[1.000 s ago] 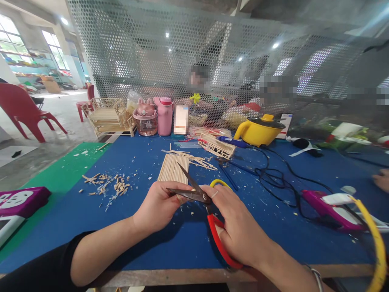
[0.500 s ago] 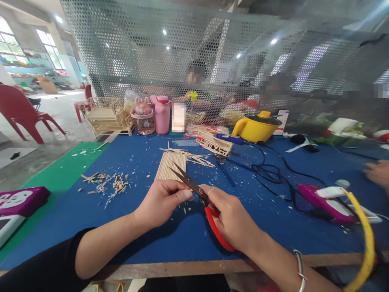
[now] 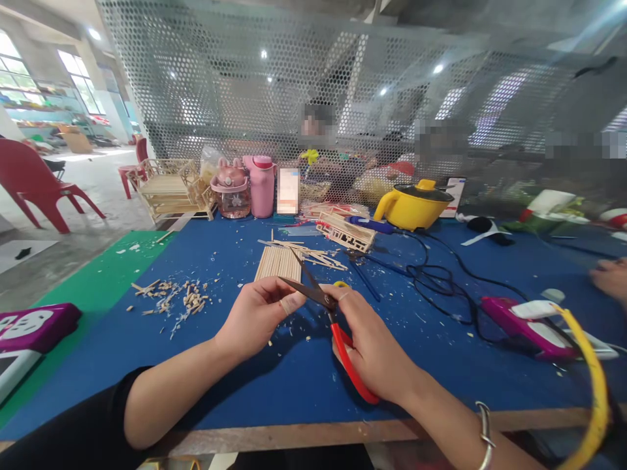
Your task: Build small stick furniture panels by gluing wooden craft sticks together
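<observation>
The blue table [image 3: 245,385] is bare in front of and under both hands. Ahead, a bundle of sticks [image 3: 278,262] and loose sticks [image 3: 318,256] block the way. To the right, black cables [image 3: 441,281] lie across; to the left, wood scraps [image 3: 181,299].

Single head-worn view, forward and down, close over blue table [image 3: 206,261]

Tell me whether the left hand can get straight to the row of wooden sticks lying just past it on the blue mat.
Probably yes. The row of wooden sticks lies just beyond the left hand with only bare mat between. But its fingers pinch something small at the open scissors blades.
</observation>
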